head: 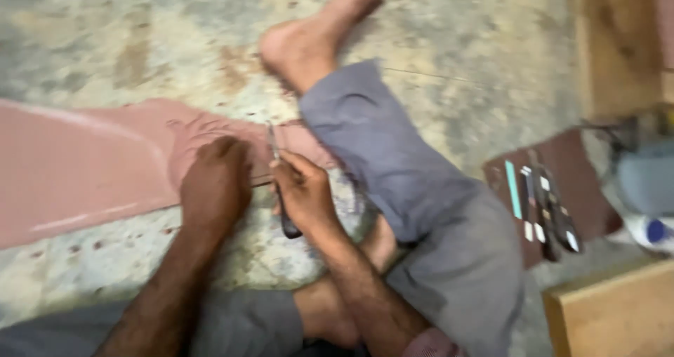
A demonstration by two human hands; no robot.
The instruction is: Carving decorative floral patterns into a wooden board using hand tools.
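My grey-trousered leg (pixel 393 160) crowds the pink cloth (pixel 84 160); left hand (pixel 216 181) presses it flat, right hand (pixel 303 192) grips scissors (pixel 279 188) closed.

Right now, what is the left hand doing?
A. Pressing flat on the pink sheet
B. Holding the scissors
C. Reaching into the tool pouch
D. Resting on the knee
A: the left hand lies palm-down on the pink sheet, while the right hand grips the scissors.

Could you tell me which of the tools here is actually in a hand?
The dark-handled blade in the right hand, over the pink sheet; the other tools lie untouched in the brown pouch.
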